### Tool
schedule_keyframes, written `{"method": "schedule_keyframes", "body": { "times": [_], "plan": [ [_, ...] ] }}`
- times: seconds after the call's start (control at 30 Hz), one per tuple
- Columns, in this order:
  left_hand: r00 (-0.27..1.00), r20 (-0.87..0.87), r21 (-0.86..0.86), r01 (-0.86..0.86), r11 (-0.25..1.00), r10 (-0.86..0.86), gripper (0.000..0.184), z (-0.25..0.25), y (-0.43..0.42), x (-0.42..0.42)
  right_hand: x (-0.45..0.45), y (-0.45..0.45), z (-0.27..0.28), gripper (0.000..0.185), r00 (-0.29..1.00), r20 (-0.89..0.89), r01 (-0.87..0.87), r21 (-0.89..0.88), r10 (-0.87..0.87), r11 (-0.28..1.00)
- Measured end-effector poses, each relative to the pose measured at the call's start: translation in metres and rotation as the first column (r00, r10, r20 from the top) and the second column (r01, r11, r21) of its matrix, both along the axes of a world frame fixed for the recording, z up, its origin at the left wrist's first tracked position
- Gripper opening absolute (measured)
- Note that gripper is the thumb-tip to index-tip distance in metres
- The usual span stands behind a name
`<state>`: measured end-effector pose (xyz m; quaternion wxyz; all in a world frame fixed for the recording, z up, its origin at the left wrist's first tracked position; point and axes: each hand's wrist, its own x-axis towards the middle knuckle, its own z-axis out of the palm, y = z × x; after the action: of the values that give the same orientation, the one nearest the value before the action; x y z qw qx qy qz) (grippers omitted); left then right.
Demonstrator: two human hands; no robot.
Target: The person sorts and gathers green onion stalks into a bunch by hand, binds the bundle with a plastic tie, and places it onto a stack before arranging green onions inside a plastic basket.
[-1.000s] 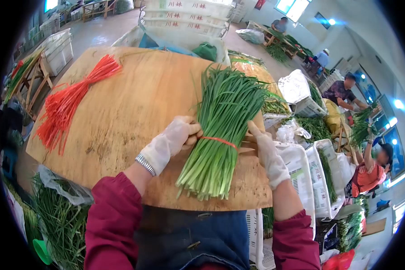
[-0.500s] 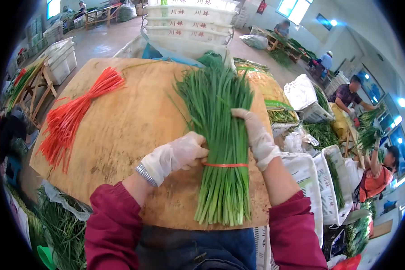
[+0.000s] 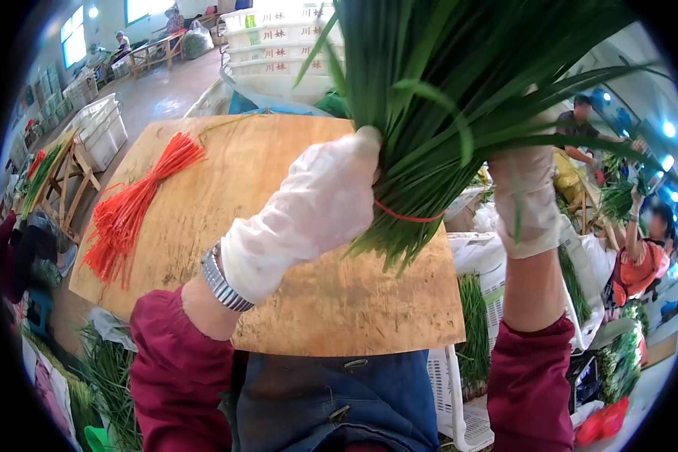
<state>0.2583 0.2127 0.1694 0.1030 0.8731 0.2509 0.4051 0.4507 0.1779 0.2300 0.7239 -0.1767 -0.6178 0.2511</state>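
A bundle of garlic chives (image 3: 429,113), bound by a thin red tie (image 3: 408,217), is lifted off the wooden board (image 3: 203,248) and tilted toward me, with its long leaves fanning up and to the right. My left hand (image 3: 316,200), in a thin white glove, is closed around the bundle's left side just above the tie. On the other side my gloved right hand (image 3: 525,188) grips among the leaves, which hide most of its fingers. A bunch of red ties (image 3: 147,203) lies on the left of the board.
White crates (image 3: 279,53) are stacked behind the board. More crates with chives (image 3: 471,324) stand at the right, beside two co-workers (image 3: 640,260) (image 3: 580,124). Loose chives (image 3: 109,377) lie low on the left, near a white bin (image 3: 98,132).
The chive bundle has been raised from the board toward the camera, and its leaves now spread to the right. Both hands have moved up with it. The red ties stay in place.
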Motion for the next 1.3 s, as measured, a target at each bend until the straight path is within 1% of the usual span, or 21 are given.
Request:
{"method": "schedule_keyframes", "body": {
  "times": [0.07, 0.17, 0.2, 0.23, 0.27, 0.33, 0.4, 0.47, 0.53, 0.6, 0.63, 0.7, 0.73, 0.77, 0.9, 0.97, 1.0, 1.1, 1.23, 1.27, 1.3],
  "plan": [
    [0.996, -0.036, 0.083, -0.084, 0.993, 0.088, 0.012, -0.019, -0.006, 0.000, 0.000, 0.009, -0.026, 0.017, 0.978, 0.011, 0.207, -0.048, -0.206, 0.977],
    [0.965, -0.232, -0.131, -0.156, 0.979, 0.122, 0.036, -0.083, 0.015, 0.005, 0.017, 0.027, -0.087, 0.016, 0.842, 0.155, 0.540, -0.193, -0.518, 0.820],
    [0.984, -0.152, -0.135, -0.112, 0.984, 0.091, 0.028, -0.087, 0.018, 0.006, 0.003, 0.021, -0.088, 0.016, 0.841, 0.134, 0.542, -0.226, -0.525, 0.810],
    [0.996, -0.072, -0.139, -0.065, 0.988, 0.055, 0.019, -0.091, 0.020, 0.006, -0.010, 0.012, -0.086, 0.016, 0.924, -0.115, 0.323, -0.282, -0.365, 0.904],
    [1.000, 0.007, -0.147, -0.017, 0.989, 0.018, 0.011, -0.093, 0.019, 0.006, -0.011, 0.008, -0.084, 0.016, 0.929, -0.122, 0.299, -0.302, -0.348, 0.905],
    [0.999, -0.048, -0.136, -0.020, 0.990, 0.014, 0.013, -0.090, 0.017, 0.008, -0.008, 0.006, -0.079, 0.015, 0.939, -0.139, 0.256, -0.329, -0.315, 0.909],
    [0.996, -0.082, -0.067, -0.033, 0.997, 0.027, 0.014, -0.075, 0.016, 0.011, -0.006, 0.023, -0.075, 0.011, 0.845, -0.040, 0.531, -0.057, -0.534, 0.845],
    [0.992, -0.102, 0.028, -0.065, 0.997, 0.068, 0.015, -0.063, 0.013, 0.013, -0.005, 0.019, -0.064, 0.003, 0.912, -0.197, 0.354, -0.057, -0.359, 0.933],
    [0.999, -0.047, 0.000, -0.015, 1.000, 0.015, 0.017, -0.046, 0.010, 0.013, 0.001, 0.010, -0.047, 0.009, 0.935, -0.077, 0.341, -0.064, -0.346, 0.938],
    [0.999, -0.027, 0.011, -0.025, 1.000, 0.026, 0.017, -0.040, 0.007, 0.012, -0.002, 0.012, -0.054, 0.010, 0.907, -0.242, 0.327, -0.113, -0.345, 0.938],
    [0.990, -0.130, -0.040, -0.064, 0.997, 0.059, 0.017, -0.046, 0.007, 0.013, -0.004, 0.013, -0.057, 0.013, 0.881, -0.325, 0.318, -0.131, -0.344, 0.939],
    [0.938, -0.329, -0.119, -0.156, 0.981, 0.110, 0.017, -0.078, 0.012, 0.016, -0.017, 0.016, -0.069, 0.014, 0.833, -0.250, 0.477, -0.125, -0.493, 0.870],
    [0.999, -0.046, -0.086, 0.012, 0.996, -0.016, 0.017, -0.104, 0.024, 0.014, -0.022, 0.020, -0.074, 0.014, 0.805, -0.212, 0.544, -0.109, -0.554, 0.832],
    [0.998, -0.055, -0.078, -0.003, 0.997, -0.001, 0.019, -0.097, 0.026, 0.014, -0.025, 0.025, -0.079, 0.014, 0.773, -0.176, 0.604, -0.092, -0.610, 0.792],
    [0.992, -0.126, -0.122, -0.025, 0.992, 0.009, 0.022, -0.070, 0.015, 0.007, -0.022, 0.006, -0.066, 0.026, 0.854, -0.076, 0.515, -0.012, -0.514, 0.857],
    [0.996, -0.084, -0.085, -0.051, 0.995, 0.044, 0.021, -0.088, 0.013, 0.006, -0.027, -0.001, -0.075, 0.027, 0.837, -0.082, 0.538, -0.058, -0.541, 0.841],
    [0.981, -0.175, -0.059, -0.095, 0.994, 0.083, 0.022, -0.137, 0.033, 0.014, -0.030, -0.001, -0.083, 0.027, 0.821, -0.098, 0.556, -0.088, -0.563, 0.826],
    [0.991, -0.099, 0.067, 0.095, 0.993, -0.088, 0.034, -0.102, 0.022, 0.000, -0.030, 0.000, -0.095, 0.028, 0.827, -0.062, 0.547, -0.147, -0.559, 0.824],
    [0.986, -0.164, -0.151, -0.040, 0.988, 0.015, 0.025, -0.093, 0.005, -0.003, -0.031, 0.004, -0.094, 0.029, 0.848, -0.021, 0.515, -0.206, -0.530, 0.832],
    [1.000, -0.020, -0.219, -0.004, 0.976, 0.000, 0.025, -0.094, -0.003, -0.002, -0.031, 0.005, -0.090, 0.029, 0.856, -0.016, 0.500, -0.231, -0.517, 0.835],
    [0.998, -0.006, -0.363, 0.061, 0.930, -0.068, 0.026, -0.092, 0.001, -0.002, -0.031, 0.003, -0.089, 0.030, 0.870, -0.003, 0.476, -0.258, -0.493, 0.841]
  ]
}}
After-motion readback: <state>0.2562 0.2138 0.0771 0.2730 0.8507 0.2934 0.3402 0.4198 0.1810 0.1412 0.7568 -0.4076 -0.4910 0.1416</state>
